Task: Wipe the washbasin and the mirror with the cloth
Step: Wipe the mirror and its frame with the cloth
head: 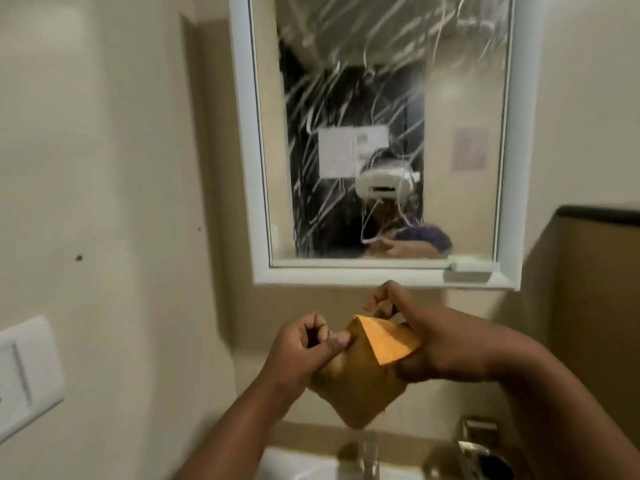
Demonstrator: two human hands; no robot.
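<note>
An orange cloth (363,379) hangs between my two hands just below the mirror. My left hand (301,351) pinches its left edge between thumb and curled fingers. My right hand (426,341) grips the right side, with one corner of the cloth folded over toward me. The white-framed mirror (460,98) on the wall is covered in wet streaks and smears. Only the rim of the white washbasin (298,465) shows at the bottom edge, with the metal tap (370,452) under the cloth.
A white flush plate (27,372) is fixed to the left wall. A metal holder (481,448) stands at the right of the basin. A brown partition (595,306) with a dark top edge is at the right.
</note>
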